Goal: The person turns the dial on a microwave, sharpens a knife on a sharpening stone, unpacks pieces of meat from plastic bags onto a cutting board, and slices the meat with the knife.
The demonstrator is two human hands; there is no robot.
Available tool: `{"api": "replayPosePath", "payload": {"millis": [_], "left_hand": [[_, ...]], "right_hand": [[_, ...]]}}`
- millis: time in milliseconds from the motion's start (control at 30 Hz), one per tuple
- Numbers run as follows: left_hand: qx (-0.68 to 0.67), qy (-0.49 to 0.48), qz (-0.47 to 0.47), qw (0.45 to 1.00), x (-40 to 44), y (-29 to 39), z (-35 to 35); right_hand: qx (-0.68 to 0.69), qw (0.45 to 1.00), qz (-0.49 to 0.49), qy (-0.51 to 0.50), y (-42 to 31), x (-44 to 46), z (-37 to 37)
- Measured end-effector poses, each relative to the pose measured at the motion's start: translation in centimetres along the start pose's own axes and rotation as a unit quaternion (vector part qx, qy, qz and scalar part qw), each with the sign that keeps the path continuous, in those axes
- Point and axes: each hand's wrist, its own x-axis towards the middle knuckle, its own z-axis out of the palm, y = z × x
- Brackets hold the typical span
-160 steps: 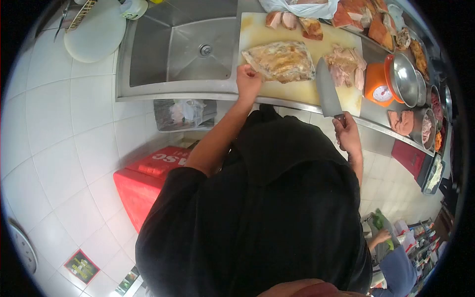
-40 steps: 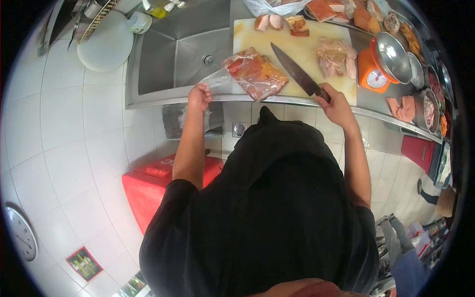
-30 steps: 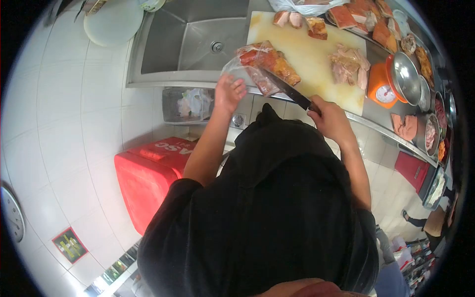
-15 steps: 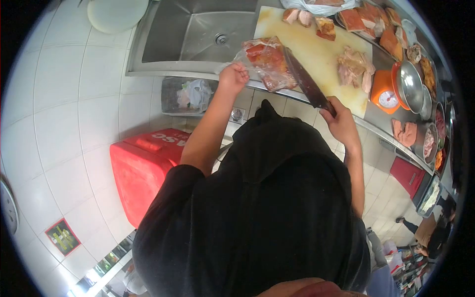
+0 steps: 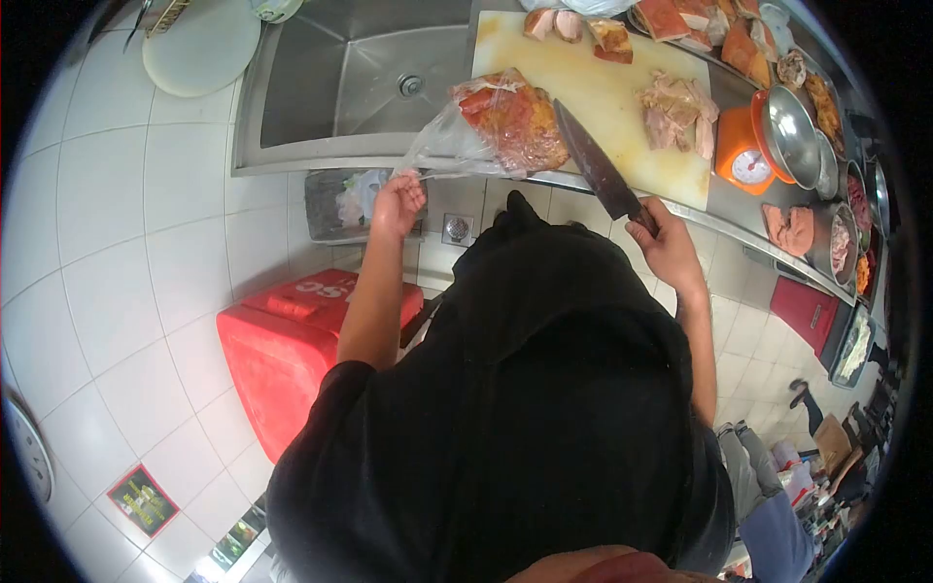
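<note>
My left hand (image 5: pixel 399 204) is closed on the gathered end of a clear plastic bag (image 5: pixel 439 146), just off the counter's front edge. The bag stretches from it toward a reddish-brown piece of roasted meat (image 5: pixel 533 121), which still lies inside the plastic at the left side of the cutting board (image 5: pixel 603 107). In my right hand (image 5: pixel 668 248) is the handle of a large, broad-bladed kitchen knife (image 5: pixel 593 160). Its dark blade slants up and left over the board's front edge, with the tip close beside the meat.
A steel sink (image 5: pixel 330 121) adjoins the board on the left. Pale shredded meat (image 5: pixel 677 115) and cut chunks (image 5: pixel 612 41) lie on the board. To the right stand an orange scale (image 5: pixel 743 155) and bowls. Below are a grey bin (image 5: pixel 330 209) and a red box (image 5: pixel 282 355).
My left hand has moved left and toward my body, drawing the plastic bag out long. The knife stays in my right hand at nearly the same angle. The camera view has shifted slightly.
</note>
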Motion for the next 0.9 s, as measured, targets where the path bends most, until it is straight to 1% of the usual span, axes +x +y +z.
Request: {"api": "replayPosePath", "payload": {"millis": [133,200,300,400,500,533,633,733,833,867,900], "left_hand": [[-0.009,0.033,0.028,0.999,-0.9,-1.3,0.8],[-0.024,0.044,0.047,0.998,-1.5,-2.2,3.3],[-0.063,0.024,0.018,0.998,-2.0,-4.5,6.8],[-0.069,-0.014,-0.007,0.997,-2.2,-7.4,9.7],[-0.060,-0.070,-0.050,0.994,-0.9,-8.9,10.2],[-0.053,-0.046,-0.026,0.997,-0.9,-9.4,10.2],[-0.057,-0.126,-0.089,0.986,0.7,-9.2,4.7],[-0.033,0.031,-0.032,0.998,0.1,-6.8,-0.7],[-0.013,0.075,0.008,0.997,-1.8,-3.8,-0.1],[-0.001,0.110,0.014,0.994,-2.4,-3.4,1.5],[-0.015,0.084,0.013,0.996,-2.4,-3.9,1.1]], "right_hand": [[-0.009,1.000,-0.009,0.006,0.2,0.2,0.2],[0.002,1.000,-0.024,0.013,0.8,0.7,0.5],[0.006,0.999,-0.035,0.007,0.6,1.0,0.8],[-0.013,0.999,-0.045,0.003,0.5,1.2,1.0],[-0.036,0.998,-0.048,-0.001,-0.2,1.2,1.0],[-0.038,0.998,-0.042,-0.005,-0.3,1.1,1.0],[-0.042,0.998,-0.032,-0.016,-0.3,0.8,0.7],[-0.019,0.999,-0.033,-0.014,0.8,0.5,0.4],[0.008,1.000,-0.008,-0.006,1.6,0.1,0.3],[0.004,1.000,0.009,-0.010,1.6,0.0,0.3],[0.000,1.000,0.024,-0.014,1.6,0.0,0.2]]}}
